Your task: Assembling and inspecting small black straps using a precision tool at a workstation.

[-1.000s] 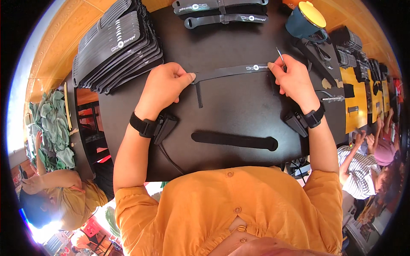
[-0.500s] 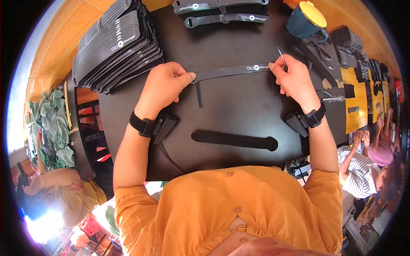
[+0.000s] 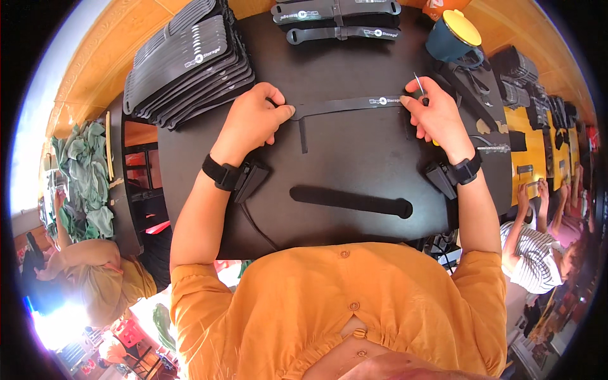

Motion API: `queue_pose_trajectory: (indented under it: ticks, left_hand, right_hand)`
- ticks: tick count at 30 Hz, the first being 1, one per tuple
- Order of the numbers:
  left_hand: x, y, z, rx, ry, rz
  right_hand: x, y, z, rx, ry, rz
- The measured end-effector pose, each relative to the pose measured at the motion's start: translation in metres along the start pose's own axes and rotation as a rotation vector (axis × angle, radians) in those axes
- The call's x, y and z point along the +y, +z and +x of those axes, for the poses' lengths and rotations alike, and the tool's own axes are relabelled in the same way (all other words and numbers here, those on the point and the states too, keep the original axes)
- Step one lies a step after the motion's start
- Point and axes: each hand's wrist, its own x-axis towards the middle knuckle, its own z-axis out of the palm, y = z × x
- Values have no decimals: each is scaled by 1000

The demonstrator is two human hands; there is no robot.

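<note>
Strap stack [image 3: 190, 60], teal cup [image 3: 451, 39] and loose strap [image 3: 351, 201] ring the held strap [image 3: 348, 104].

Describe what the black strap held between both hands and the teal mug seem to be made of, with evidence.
Black strap: probably woven fabric or webbing, matte, flat and thin, lying limp between both hands. Teal mug: likely glazed ceramic or plastic, with a smooth surface; its yellow lid looks smooth too.

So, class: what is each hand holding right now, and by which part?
Left hand pinches the black strap at its left end. Right hand presses the strap's right end and holds a thin metal tool by its lower part.
</note>
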Motion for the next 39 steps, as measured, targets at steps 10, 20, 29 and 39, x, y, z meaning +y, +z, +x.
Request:
queue_pose_trajectory:
  ticks: [10, 20, 29, 39]
  left_hand:
    - [20, 26, -22, -176, 894, 371]
    - [-4, 7, -43, -186, 811, 526]
    - [-3, 50, -95, -264, 1088, 469]
    - [38, 27, -77, -341, 235, -836]
  right_hand:
    - [0, 22, -24, 27, -927, -497]
    - [34, -2, -45, 15, -657, -688]
    - [50, -11, -38, 136, -738, -549]
    - [-25, -11, -63, -134, -353, 387]
